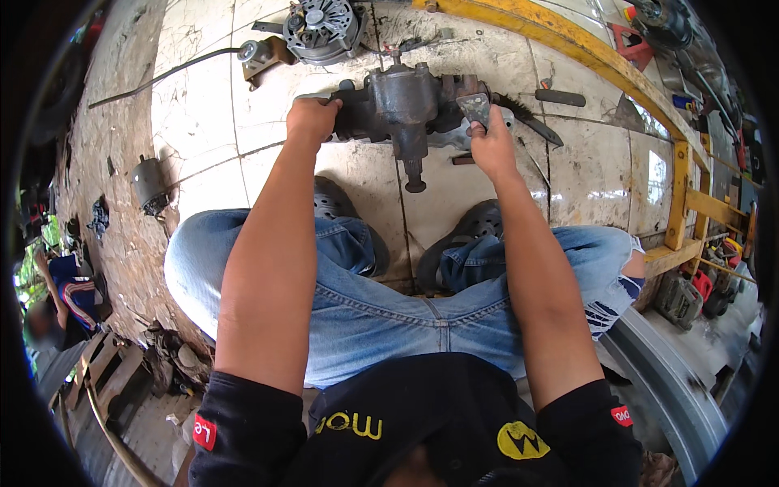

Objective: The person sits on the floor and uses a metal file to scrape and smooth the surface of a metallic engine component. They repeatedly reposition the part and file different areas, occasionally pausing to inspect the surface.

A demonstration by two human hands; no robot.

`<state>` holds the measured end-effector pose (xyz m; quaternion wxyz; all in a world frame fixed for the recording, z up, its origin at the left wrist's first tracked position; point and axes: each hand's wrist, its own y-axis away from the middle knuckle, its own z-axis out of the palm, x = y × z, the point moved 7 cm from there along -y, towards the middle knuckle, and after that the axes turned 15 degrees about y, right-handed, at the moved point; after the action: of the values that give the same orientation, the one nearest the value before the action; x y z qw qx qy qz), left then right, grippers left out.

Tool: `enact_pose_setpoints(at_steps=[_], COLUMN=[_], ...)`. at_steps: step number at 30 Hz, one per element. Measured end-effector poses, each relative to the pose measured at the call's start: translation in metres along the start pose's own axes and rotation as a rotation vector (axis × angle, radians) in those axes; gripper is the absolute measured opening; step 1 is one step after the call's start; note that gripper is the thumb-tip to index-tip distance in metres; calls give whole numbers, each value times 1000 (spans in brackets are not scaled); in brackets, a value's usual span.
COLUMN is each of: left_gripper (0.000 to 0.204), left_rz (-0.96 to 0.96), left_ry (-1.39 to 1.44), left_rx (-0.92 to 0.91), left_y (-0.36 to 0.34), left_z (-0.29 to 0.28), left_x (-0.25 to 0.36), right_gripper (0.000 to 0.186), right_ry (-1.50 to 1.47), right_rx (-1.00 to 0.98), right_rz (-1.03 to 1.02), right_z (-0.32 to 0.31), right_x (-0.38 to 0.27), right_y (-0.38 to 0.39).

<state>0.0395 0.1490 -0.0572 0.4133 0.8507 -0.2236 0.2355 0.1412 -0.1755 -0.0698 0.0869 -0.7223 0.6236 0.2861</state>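
A dark, greasy metal steering gearbox [403,97] lies across a pale metal piece on the tiled floor in front of my feet, its splined shaft pointing toward me. My left hand [313,120] is closed around its left end, thumb on top. At the other end, my right hand [492,144] grips beside a flat grey plate [474,109], with the thumb against the plate's lower edge. Whether that plate belongs to the gearbox I cannot tell. The fingers of both hands are partly hidden beneath the metal.
An alternator [323,31] and a small cylindrical part on a bracket [256,55] sit behind. A long dark bristled tool [531,122] and a black handle [560,97] lie right. A yellow frame [568,40] borders the right side. A metal cylinder [149,185] stands left; another person [65,300] is far left.
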Motion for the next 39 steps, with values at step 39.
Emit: enact_pose_setpoints(at_steps=[39], left_gripper=[37], left_rz=[-2], left_ry=[-77], left_rx=[49], left_y=[1], left_z=[0], left_x=[3], right_gripper=[27], right_ry=[-105], right_rx=[54], right_rz=[28], right_z=[-4], right_x=[-15], right_y=[11])
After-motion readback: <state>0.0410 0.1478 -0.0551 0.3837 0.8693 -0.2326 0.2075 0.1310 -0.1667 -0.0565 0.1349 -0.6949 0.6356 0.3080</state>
